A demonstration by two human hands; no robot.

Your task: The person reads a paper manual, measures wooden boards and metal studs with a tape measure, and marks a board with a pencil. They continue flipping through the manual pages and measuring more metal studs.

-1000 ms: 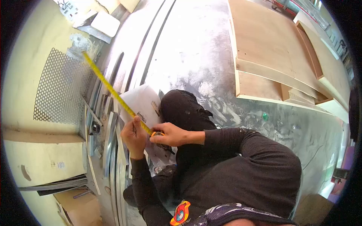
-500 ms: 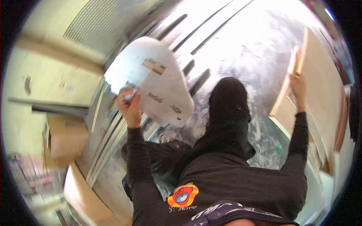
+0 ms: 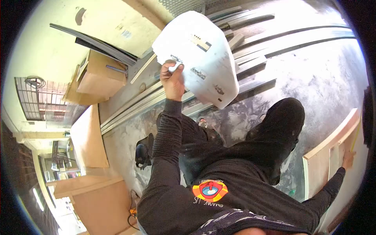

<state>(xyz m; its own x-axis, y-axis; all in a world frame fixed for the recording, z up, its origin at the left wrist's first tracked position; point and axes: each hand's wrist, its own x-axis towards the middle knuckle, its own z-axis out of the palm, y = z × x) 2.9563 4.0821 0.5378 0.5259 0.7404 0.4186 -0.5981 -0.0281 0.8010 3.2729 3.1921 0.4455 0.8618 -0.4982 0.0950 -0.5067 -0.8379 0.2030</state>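
The left hand (image 3: 172,80) still pinches the white sheet (image 3: 203,58). The right hand (image 3: 348,159) has moved along the wooden panel (image 3: 318,172), its grip unclear, near yellow tape (image 3: 356,135).

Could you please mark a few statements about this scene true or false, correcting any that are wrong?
1. The left hand holds the white panel. True.
2. The right hand also grips the white panel. False: it is beside the curved wooden piece.
3. The shirt has no print. False: it carries a colourful print.
4. Long strips lie on the floor. True.
5. The white panel is unmarked. False: it bears dark markings.
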